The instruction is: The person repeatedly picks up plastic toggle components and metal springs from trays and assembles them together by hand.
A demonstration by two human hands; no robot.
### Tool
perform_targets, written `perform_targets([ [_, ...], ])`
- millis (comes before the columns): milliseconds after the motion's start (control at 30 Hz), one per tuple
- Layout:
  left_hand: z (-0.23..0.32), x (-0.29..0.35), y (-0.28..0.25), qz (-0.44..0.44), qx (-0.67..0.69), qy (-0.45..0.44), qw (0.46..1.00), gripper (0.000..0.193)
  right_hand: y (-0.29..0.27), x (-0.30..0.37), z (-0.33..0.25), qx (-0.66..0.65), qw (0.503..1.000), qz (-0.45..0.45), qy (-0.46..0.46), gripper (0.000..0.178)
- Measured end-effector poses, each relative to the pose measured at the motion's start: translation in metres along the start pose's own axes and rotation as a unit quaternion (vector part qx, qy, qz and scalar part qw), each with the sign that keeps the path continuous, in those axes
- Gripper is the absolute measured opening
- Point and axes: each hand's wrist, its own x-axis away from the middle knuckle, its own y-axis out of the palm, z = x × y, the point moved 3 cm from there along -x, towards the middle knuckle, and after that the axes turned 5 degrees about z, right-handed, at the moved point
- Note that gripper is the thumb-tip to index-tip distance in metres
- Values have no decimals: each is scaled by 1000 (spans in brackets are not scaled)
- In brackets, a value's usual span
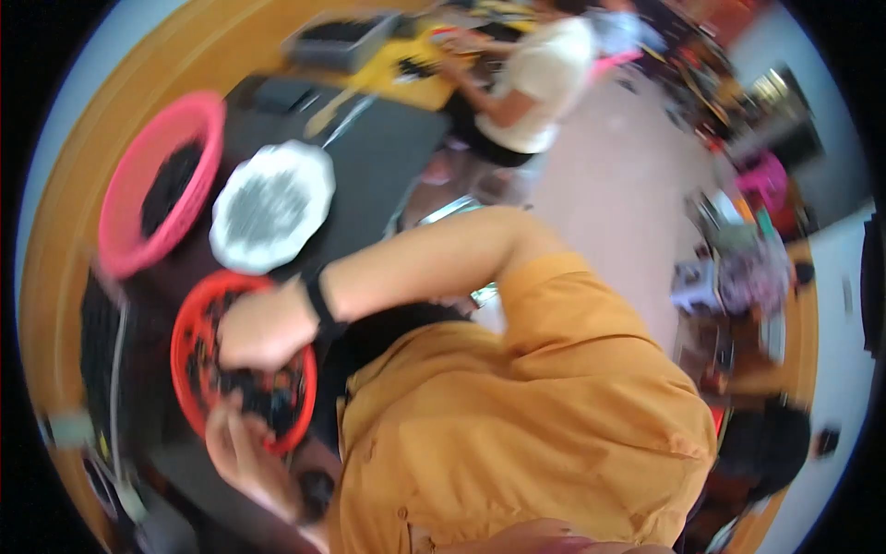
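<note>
A red plastic basket [310, 388] holds many small black pieces [268, 399], too blurred to name. My right hand [266, 329], with a black band at the wrist, reaches down into it from the far side. Its fingertips are hidden among the pieces. At the near rim, my left hand [242, 452] has its fingers curled together over the pieces. Whatever is between those fingers is too smeared to make out. Just beyond the basket, a white scalloped bowl [318, 171] contains grey-black material. A pink basket [118, 203] with more black pieces stands to its left.
The baskets and bowl share a dark table [392, 138]. A wooden-handled tool [329, 113] lies at its far side, near a grey bin [341, 46]. Another person [544, 83] in a white top works at a yellow surface. Cluttered benches [729, 305] line the right.
</note>
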Motion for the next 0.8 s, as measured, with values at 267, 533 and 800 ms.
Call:
perform_targets([
  [267,-6,-11,11,-23,74,-22,997,13,-24,13,20,-101,987,-34,120,14],
  [533,-9,-10,-2,-15,133,-44,990,13,-42,-22,31,-10,993,-56,99,18],
  [800,-7,-10,-2,-44,150,-68,985,13,-27,-55,60,84,984,-115,105,15],
])
